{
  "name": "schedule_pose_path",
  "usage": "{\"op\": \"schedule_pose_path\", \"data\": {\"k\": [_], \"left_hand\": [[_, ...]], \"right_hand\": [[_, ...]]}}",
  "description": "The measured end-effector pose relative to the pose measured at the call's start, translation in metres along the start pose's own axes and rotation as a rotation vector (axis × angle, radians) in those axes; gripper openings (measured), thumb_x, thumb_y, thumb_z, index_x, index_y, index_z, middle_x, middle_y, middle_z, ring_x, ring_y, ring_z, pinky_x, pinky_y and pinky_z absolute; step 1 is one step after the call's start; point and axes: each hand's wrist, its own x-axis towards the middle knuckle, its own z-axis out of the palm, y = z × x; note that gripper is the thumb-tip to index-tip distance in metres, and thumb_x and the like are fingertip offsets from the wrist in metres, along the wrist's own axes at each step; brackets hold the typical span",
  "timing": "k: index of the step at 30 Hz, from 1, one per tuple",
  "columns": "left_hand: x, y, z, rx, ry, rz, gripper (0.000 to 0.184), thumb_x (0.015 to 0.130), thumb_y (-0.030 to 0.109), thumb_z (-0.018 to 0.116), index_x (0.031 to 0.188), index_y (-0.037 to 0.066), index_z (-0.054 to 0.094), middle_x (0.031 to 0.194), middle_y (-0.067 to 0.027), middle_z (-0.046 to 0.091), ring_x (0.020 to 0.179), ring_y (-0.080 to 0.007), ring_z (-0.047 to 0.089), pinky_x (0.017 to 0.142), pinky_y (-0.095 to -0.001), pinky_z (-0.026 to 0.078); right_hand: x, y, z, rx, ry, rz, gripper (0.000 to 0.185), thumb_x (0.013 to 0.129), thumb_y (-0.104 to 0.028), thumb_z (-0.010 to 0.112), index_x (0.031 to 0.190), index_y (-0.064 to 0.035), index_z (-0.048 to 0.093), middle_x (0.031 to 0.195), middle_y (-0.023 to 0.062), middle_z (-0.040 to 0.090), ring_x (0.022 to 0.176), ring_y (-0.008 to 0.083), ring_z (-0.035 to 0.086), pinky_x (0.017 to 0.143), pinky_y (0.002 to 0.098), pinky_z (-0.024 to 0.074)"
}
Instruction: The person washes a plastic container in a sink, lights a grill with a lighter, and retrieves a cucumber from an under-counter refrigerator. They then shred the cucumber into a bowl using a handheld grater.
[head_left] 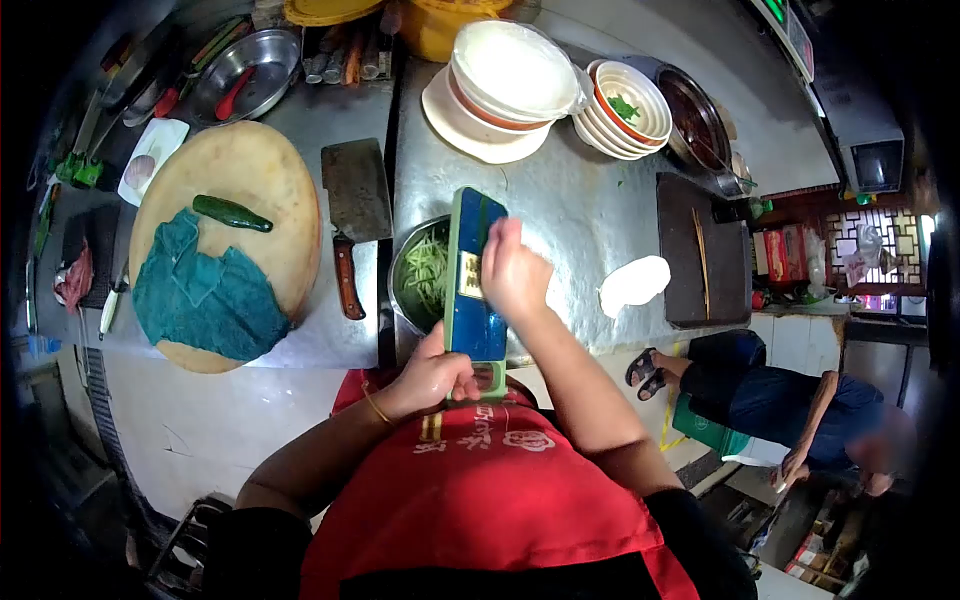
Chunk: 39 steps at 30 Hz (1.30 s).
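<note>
A green-and-blue mandoline slicer (479,285) stands tilted over a metal bowl (397,298). My left hand (436,381) grips the handle at its near end. Against its blue face, my right hand (517,268) is closed, with the fingers curled; whatever lies under them is hidden. Shredded green vegetable (424,268) fills the visible part of the bowl, and the slicer covers the rest. To the left, a dark green cucumber (232,213) and a teal cloth (205,290) lie on a round wooden chopping board (285,180).
A cleaver (357,190) lies between board and bowl. Behind stand stacked white bowls (510,75), more bowls (640,100) and a dark pot (695,115). A white cloth-like item (635,286) and a dark tray (705,260) with chopsticks are right. Another person (770,405) is far right.
</note>
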Motion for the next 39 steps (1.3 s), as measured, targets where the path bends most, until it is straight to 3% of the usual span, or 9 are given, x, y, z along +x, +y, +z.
{"op": "schedule_pose_path", "data": {"k": [6,10,14,17,21,24,28,35,39], "left_hand": [[0.001,0.001,-0.002,-0.004,0.05,0.011,0.053,0.078,-0.006,0.043,0.129,0.006,0.033,0.083,-0.0103,0.058,0.053,-0.0168,0.06,0.042,-0.0242,0.043],[-0.001,-0.001,-0.005,0.004,0.009,0.006,0.054,0.078,-0.006,0.044,0.13,0.007,0.033,0.083,-0.0101,0.058,0.053,-0.0166,0.06,0.043,-0.0244,0.044],[-0.002,-0.005,-0.001,-0.016,0.009,0.0,0.057,0.079,-0.005,0.043,0.132,0.008,0.027,0.082,-0.0099,0.058,0.052,-0.0172,0.06,0.044,-0.026,0.045],[0.0,-0.004,-0.009,-0.063,0.04,0.043,0.054,0.079,-0.005,0.043,0.13,0.007,0.028,0.078,-0.0095,0.056,0.051,-0.0172,0.06,0.042,-0.0249,0.045],[0.003,-0.008,-0.005,-0.038,0.026,-0.002,0.048,0.079,-0.005,0.043,0.125,0.005,0.031,0.074,-0.009,0.055,0.05,-0.0166,0.06,0.042,-0.0246,0.044],[0.0,-0.001,0.003,-0.005,-0.001,-0.004,0.048,0.079,-0.005,0.042,0.124,0.005,0.032,0.073,-0.009,0.054,0.051,-0.0168,0.06,0.042,-0.0256,0.044],[0.002,-0.002,-0.005,-0.028,0.026,0.008,0.056,0.078,-0.005,0.043,0.13,0.002,0.024,0.08,-0.0135,0.056,0.056,-0.0194,0.062,0.045,-0.0282,0.047],[0.004,-0.012,-0.004,0.023,-0.013,-0.001,0.049,0.08,-0.003,0.044,0.126,0.006,0.029,0.076,-0.0098,0.054,0.054,-0.0181,0.062,0.042,-0.0263,0.046],[-0.003,-0.002,-0.003,-0.032,0.03,0.047,0.05,0.079,-0.003,0.043,0.126,0.005,0.029,0.075,-0.0103,0.054,0.053,-0.0189,0.062,0.042,-0.0265,0.046]], "right_hand": [[-0.051,-0.007,-0.031,0.14,-0.085,-0.22,0.021,0.09,-0.016,0.047,0.11,-0.0108,0.044,0.061,0.0166,0.06,0.049,0.0363,0.059,0.044,0.0497,0.0437],[-0.009,-0.008,-0.005,0.06,-0.083,-0.003,0.026,0.09,-0.016,0.046,0.115,-0.0114,0.042,0.06,0.0168,0.06,0.049,0.0369,0.059,0.047,0.0514,0.0448],[0.008,-0.006,-0.015,0.011,-0.098,-0.011,0.042,0.087,-0.015,0.048,0.127,-0.0149,0.036,0.061,0.0165,0.06,0.049,0.0381,0.057,0.048,0.0511,0.0448],[-0.05,-0.007,-0.023,0.018,-0.1,-0.272,0.059,0.082,-0.009,0.051,0.137,-0.0104,0.03,0.06,0.0143,0.06,0.046,0.0321,0.058,0.041,0.0449,0.0442],[-0.014,-0.001,-0.003,-0.056,-0.099,-0.116,0.066,0.08,-0.011,0.053,0.14,-0.0085,0.027,0.06,0.0127,0.061,0.046,0.0322,0.058,0.042,0.0439,0.0451],[0.024,0.008,-0.001,-0.062,0.006,-0.05,0.062,0.083,-0.013,0.051,0.141,-0.0125,0.028,0.058,0.0141,0.06,0.047,0.0353,0.057,0.045,0.0476,0.0438],[-0.034,-0.019,-0.032,0.059,-0.211,-0.145,0.065,0.083,-0.011,0.049,0.144,-0.0123,0.026,0.063,0.0182,0.061,0.049,0.0353,0.058,0.046,0.0457,0.0452],[0.019,0.003,0.003,-0.04,-0.09,-0.013,0.06,0.085,-0.015,0.048,0.14,-0.0098,0.026,0.063,0.0156,0.062,0.053,0.0357,0.059,0.049,0.0485,0.0444],[-0.018,-0.012,-0.016,-0.005,-0.142,-0.131,0.063,0.083,-0.009,0.049,0.142,-0.0104,0.025,0.057,0.0151,0.059,0.049,0.0343,0.058,0.045,0.046,0.0435]]}}
